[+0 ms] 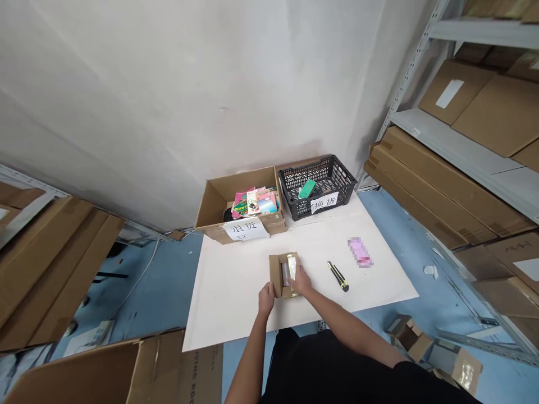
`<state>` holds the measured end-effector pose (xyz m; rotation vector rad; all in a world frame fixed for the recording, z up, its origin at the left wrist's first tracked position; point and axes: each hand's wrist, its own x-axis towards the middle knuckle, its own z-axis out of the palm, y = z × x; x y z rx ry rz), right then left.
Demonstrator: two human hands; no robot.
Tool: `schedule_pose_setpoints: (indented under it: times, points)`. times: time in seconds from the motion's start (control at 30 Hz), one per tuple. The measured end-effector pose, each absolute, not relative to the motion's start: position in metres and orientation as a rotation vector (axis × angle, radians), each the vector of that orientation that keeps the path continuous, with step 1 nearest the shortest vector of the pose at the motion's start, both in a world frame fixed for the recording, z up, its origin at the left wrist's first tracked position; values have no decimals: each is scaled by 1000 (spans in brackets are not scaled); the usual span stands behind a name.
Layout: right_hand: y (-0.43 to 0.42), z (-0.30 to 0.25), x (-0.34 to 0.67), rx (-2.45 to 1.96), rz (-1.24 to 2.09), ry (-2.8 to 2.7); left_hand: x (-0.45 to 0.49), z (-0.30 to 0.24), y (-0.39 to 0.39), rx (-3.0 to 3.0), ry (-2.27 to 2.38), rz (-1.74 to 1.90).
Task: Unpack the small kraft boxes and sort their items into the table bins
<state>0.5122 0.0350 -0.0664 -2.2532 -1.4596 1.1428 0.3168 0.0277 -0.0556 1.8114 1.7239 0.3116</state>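
Note:
A small brown cardboard box (279,269) with shiny tape on top lies on the white table (236,286), near its front edge. My left hand (265,298) grips the box's near left corner. My right hand (301,281) is closed on its right side, fingers over the tape. A yellow and black utility knife (338,276) lies on the table just right of my right hand. Further right sits a small pink item (360,252), blurred.
At the table's back stand an open cardboard box (219,205) of colourful packets with a paper label and a black plastic crate (332,177) holding a green item. Metal shelves with flat cartons rise on the right. Cartons lie at the left and on the blue floor.

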Motion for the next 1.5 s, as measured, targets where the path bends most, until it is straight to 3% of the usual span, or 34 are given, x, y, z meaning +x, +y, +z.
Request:
schedule_pose_setpoints:
  times: [0.13,0.3,0.43,0.57,0.7,0.97,1.27,1.5]
  points:
    - [33,-72,480,-2273,1158,-1307,310,-68,27,1732,1756,477]
    - [57,-73,475,-1879,1299,-1218,267,-69,47,1599,1962,415]
    - [58,-77,477,-1948,1139,-1273,241,-64,70,1711,2028,384]
    - [47,-74,472,-2144,755,-1644,252,-62,87,2207,1566,68]
    - [58,-60,457,-2038,687,-2139,267,-68,85,2305,1239,-144]
    - [109,-48,432,-2282,668,-2291,259,-87,75,2277,1171,-43]
    - [94,-48,431,-2325,579,-2218,257,-91,82,2088,1146,181]
    - [133,-34,429,-2427,719,-2148,248,-96,62,2129,907,302]
